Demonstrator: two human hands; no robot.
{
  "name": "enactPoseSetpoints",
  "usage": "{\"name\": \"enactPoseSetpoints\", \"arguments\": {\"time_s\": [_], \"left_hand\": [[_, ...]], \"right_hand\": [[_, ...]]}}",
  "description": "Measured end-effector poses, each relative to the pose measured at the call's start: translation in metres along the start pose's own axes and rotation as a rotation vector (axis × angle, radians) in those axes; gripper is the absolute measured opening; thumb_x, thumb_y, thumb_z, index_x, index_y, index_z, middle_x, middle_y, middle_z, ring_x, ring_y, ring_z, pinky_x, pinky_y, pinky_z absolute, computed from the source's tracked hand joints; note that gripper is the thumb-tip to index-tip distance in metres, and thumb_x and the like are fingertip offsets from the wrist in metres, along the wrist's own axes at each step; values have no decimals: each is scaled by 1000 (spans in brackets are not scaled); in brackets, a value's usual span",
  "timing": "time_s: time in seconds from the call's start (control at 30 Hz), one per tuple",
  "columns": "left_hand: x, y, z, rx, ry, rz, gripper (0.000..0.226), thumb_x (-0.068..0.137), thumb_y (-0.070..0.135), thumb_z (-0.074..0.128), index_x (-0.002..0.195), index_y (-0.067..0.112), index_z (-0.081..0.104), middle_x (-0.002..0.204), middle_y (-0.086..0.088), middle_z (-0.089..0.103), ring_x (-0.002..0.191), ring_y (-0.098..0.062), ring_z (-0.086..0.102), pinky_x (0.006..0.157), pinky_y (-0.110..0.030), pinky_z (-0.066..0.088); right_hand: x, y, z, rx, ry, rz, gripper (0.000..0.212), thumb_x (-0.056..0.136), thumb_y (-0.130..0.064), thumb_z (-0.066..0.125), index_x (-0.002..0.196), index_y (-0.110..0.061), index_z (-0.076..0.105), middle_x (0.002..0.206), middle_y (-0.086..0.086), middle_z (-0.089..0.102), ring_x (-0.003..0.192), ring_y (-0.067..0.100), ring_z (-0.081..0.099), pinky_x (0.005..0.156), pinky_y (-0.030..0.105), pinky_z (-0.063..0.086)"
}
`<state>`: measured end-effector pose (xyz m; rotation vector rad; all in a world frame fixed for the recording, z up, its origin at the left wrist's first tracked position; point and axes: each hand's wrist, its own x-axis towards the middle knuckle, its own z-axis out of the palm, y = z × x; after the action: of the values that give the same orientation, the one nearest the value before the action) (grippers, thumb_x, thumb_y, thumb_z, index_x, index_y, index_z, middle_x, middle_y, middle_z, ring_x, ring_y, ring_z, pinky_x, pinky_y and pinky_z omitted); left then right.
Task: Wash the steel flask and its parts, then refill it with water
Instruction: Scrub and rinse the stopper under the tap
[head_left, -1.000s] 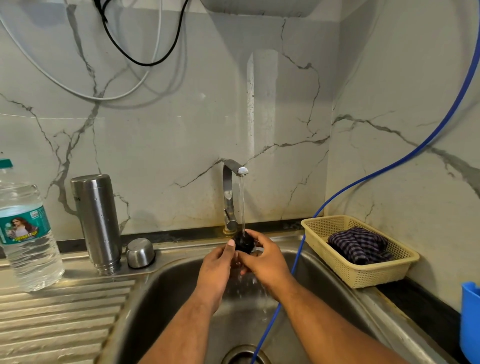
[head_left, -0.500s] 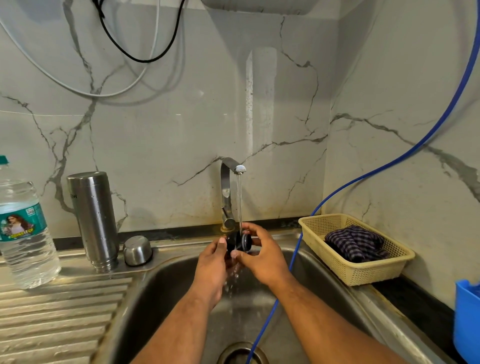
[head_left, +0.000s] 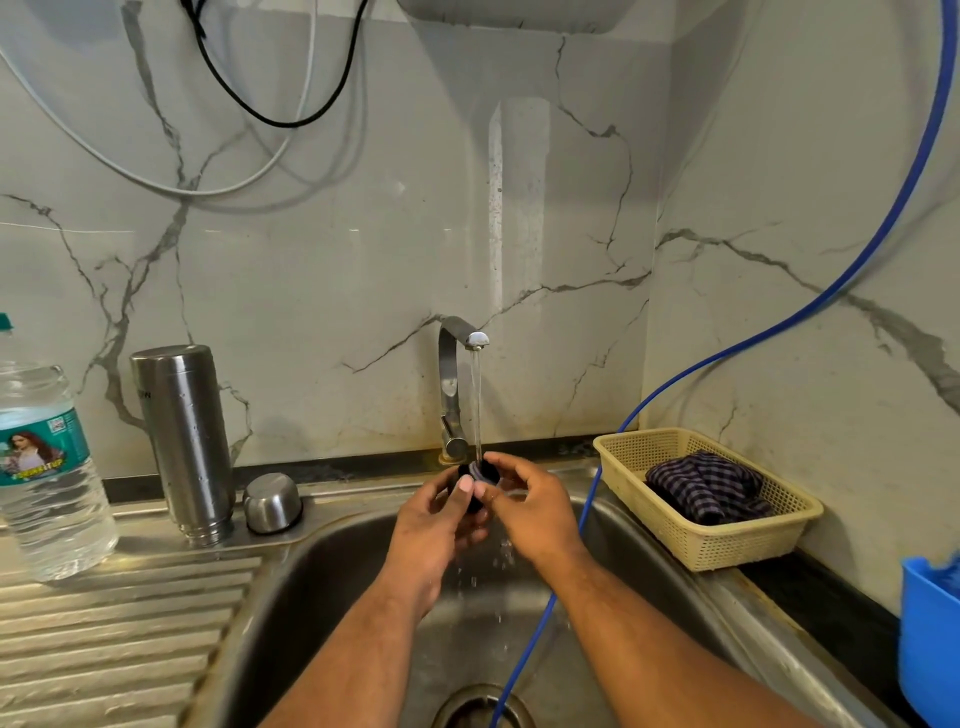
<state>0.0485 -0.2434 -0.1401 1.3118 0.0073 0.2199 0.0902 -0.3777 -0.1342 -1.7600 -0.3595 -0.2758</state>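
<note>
A single head-worn view looks forward and down, close over the sink (head_left: 332, 582), facing the wall.

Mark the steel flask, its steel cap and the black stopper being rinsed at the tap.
steel flask (head_left: 184, 441): head view, middle of its body.
steel cap (head_left: 272, 503): head view, its domed side.
black stopper (head_left: 491, 472): head view, its upper edge.

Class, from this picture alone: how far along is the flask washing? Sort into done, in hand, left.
Done, it seems: the flask body, beaded with drops, stands mouth-down by the steel cup. In hand: left hand and right hand hold the black stopper under the running tap. Left: reassemble and refill.
</note>
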Motion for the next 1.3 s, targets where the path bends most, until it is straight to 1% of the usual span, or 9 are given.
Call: {"name": "enactPoseSetpoints", "arguments": {"time_s": [0.17,0.33,0.4,0.47,0.67,0.8,1.03,1.2,1.3], "left_hand": [[0,0,1,142,-42,87,53,88,22,77,136,36,58,125,2,67,114,-19,66,93,-39,60],[-3,3,4,117,-32,81,37,96,44,61,125,22,68,104,-12,76,88,-22,69,85,-39,60],[-4,4,4,164,-14,48,47,99,55,48,114,18,72,94,-13,78,80,-23,69,76,-37,57],[-3,1,2,220,19,32,56,100,61,41,107,18,75,90,-12,78,78,-21,69,73,-36,55],[1,-4,-3,198,73,34,35,103,42,51,114,18,74,97,-5,79,94,-21,75,81,-35,61],[1,-4,1,155,62,27,25,108,24,47,119,19,69,101,-2,79,92,-21,77,88,-42,61],[-2,-1,8,68,-26,-129,40,110,39,38,120,19,70,105,-8,78,102,-29,74,92,-45,59],[-3,-1,10,44,-112,-101,32,97,36,65,124,18,67,114,-9,75,106,-26,73,92,-41,60],[0,-3,6,241,-21,55,42,89,31,76,129,32,62,121,1,69,110,-16,68,94,-35,58]], "right_hand": [[-1,1,3,164,53,126,27,97,-38,67,122,-30,70,112,-10,72,110,9,66,93,33,60],[-4,-2,3,213,7,143,25,97,-49,62,112,-29,68,103,-6,74,99,12,70,77,23,59],[-5,-4,3,241,-29,130,23,96,-46,65,114,-32,67,106,-3,74,98,15,71,73,22,58],[-5,-3,4,228,-46,115,21,94,-42,71,114,-38,65,110,-5,73,103,17,70,81,29,61],[-8,-5,1,107,-14,73,32,91,-25,77,119,-35,64,107,-9,67,99,9,65,70,20,57],[-7,-5,2,45,15,40,35,87,-25,81,119,-33,67,112,-10,64,103,5,62,73,14,52],[-8,-8,1,92,36,68,35,87,-41,79,118,-33,64,117,-15,61,109,2,58,70,9,46],[-6,-8,6,209,68,274,36,89,-53,70,108,-23,70,102,-5,74,98,12,69,83,30,60],[-4,-4,9,252,70,357,31,97,-49,63,106,-21,72,96,2,76,88,16,70,69,26,56]]}}
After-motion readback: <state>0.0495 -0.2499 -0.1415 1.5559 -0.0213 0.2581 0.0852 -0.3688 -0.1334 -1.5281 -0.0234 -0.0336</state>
